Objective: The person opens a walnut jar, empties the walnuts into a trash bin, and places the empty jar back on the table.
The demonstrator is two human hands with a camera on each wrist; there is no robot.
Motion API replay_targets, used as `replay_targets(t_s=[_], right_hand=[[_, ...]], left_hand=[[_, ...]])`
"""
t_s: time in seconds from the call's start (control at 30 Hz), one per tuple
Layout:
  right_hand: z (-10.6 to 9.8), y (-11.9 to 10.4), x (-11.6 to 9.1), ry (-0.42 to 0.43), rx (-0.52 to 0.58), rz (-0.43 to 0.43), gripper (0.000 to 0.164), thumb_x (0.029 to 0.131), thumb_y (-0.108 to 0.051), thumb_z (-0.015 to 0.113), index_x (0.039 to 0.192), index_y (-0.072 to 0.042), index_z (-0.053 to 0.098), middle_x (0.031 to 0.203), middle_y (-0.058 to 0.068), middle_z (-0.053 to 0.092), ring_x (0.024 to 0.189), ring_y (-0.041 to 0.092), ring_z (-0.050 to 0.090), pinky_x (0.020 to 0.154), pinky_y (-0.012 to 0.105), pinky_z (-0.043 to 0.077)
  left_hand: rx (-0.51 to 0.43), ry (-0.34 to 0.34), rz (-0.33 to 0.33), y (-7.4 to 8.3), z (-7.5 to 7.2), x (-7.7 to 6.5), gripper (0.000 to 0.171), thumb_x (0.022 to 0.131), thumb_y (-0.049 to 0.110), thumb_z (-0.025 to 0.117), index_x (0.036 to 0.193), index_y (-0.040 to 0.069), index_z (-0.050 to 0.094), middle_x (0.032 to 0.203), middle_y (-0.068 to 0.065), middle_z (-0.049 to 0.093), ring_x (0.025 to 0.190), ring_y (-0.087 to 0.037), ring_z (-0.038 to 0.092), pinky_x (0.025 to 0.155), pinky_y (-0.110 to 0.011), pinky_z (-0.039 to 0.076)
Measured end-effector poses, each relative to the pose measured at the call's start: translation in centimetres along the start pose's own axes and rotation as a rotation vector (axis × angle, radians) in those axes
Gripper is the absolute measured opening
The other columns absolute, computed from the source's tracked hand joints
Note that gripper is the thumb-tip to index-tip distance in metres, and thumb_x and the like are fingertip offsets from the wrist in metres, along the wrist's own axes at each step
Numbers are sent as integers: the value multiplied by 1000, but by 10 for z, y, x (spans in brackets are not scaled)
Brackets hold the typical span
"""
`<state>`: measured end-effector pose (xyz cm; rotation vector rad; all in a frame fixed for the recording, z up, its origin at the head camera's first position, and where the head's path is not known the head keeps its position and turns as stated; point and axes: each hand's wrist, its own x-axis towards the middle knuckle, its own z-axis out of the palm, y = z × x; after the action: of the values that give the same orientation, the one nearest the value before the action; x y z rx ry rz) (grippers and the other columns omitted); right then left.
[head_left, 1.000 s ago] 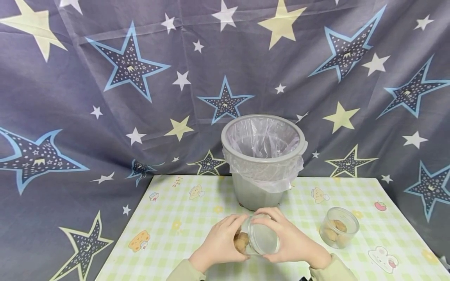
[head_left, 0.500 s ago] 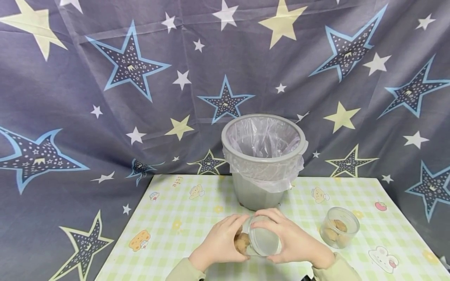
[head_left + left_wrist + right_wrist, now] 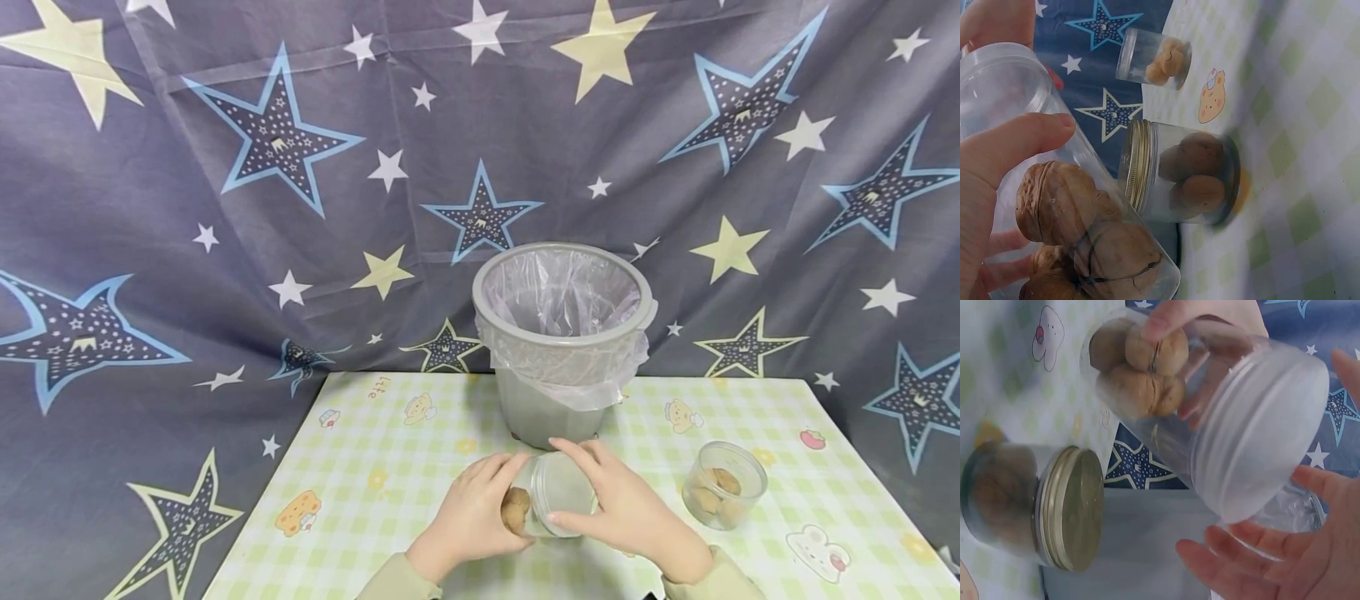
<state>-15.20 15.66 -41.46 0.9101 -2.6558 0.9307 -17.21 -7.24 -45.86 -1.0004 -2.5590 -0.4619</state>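
My left hand (image 3: pixel 472 521) grips the body of a clear plastic jar (image 3: pixel 1179 437), which is tilted with its lid end toward my right hand. Several walnuts (image 3: pixel 1063 203) lie at the bottom end of the jar. A whitish, translucent screw lid (image 3: pixel 1285 431) sits on the jar. Around this lid my right hand (image 3: pixel 633 512) has its fingers spread out; in the right wrist view a fingertip is at the rim, and whether it touches I cannot tell. A gold-lidded jar (image 3: pixel 1191 175) with brown nuts stands upright nearby in both wrist views, out of sight in the head view.
A grey bin (image 3: pixel 551 417) lined with a clear bag stands behind the hands. To the right is another clear jar (image 3: pixel 723 487) holding brown nuts. A green checked cloth (image 3: pixel 360 517) covers the table, and a starry curtain (image 3: pixel 225 250) hangs behind.
My right hand has loosened from its grip on the lid, with its thumb shifted up and left and its fingers spread. The jar has risen slightly; my left hand keeps its hold.
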Motion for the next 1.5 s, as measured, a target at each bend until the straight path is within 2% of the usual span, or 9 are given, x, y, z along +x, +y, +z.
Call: replay_targets(t_s=[0.1, 0.33, 0.53, 0.77, 0.87, 1.07, 1.23, 1.5], right_hand=[[3, -2, 1, -5, -9, 56, 72, 82, -51, 67, 140, -17, 42, 107, 5, 51, 60, -2, 36, 55, 17, 40], [6, -5, 4, 50, -91, 37, 66, 80, -55, 67, 128, -12, 52, 101, -2, 55, 77, 3, 50, 65, 26, 51], [6, -7, 5, 53, -74, 27, 67, 77, -53, 71, 125, -11, 54, 102, -2, 56, 80, 6, 53, 68, 27, 51], [8, -4, 3, 89, -51, -37, 63, 72, -41, 78, 125, -17, 55, 105, -2, 56, 88, 10, 56, 70, 27, 52], [8, -4, 3, 83, -57, -66, 64, 69, -36, 80, 125, -16, 56, 107, -1, 54, 90, 13, 55, 71, 28, 52], [6, -2, 2, 63, -72, -141, 72, 63, -29, 84, 126, -12, 55, 115, 1, 51, 100, 16, 52, 77, 33, 54], [5, 0, 2, 82, -77, -212, 77, 58, -26, 87, 126, -13, 55, 118, 2, 51, 104, 17, 50, 79, 34, 54], [4, 4, 3, 50, -11, -305, 83, 51, -12, 88, 127, -14, 53, 130, 8, 46, 114, 28, 47, 80, 36, 55]], left_hand=[[12, 8, -1, 0, 1, 0, 99, 52, 47, 89, 133, 10, 47, 118, -8, 59, 105, -21, 60, 93, -41, 51], [14, 13, -1, 0, 1, 0, 100, 51, 47, 89, 134, 11, 46, 119, -8, 58, 106, -21, 60, 95, -40, 50], [9, 8, -1, -1, 1, -1, 100, 52, 47, 89, 134, 10, 46, 120, -8, 58, 107, -21, 60, 95, -41, 50], [-3, -17, -14, -1, 2, -2, 100, 53, 48, 88, 135, 9, 46, 122, -8, 58, 109, -22, 60, 95, -43, 50], [-19, -34, -26, 0, 2, -2, 100, 54, 47, 88, 135, 9, 46, 123, -9, 58, 109, -23, 59, 95, -44, 50], [-37, -39, -28, 0, 1, -2, 99, 54, 45, 89, 135, 9, 46, 123, -9, 57, 109, -23, 59, 95, -44, 50], [-55, -45, -27, 0, 1, -1, 99, 54, 45, 89, 135, 9, 46, 124, -8, 57, 111, -24, 59, 95, -44, 50], [-67, -70, -50, 1, 1, -1, 99, 55, 45, 88, 136, 10, 44, 126, -8, 56, 112, -24, 58, 95, -44, 50]])
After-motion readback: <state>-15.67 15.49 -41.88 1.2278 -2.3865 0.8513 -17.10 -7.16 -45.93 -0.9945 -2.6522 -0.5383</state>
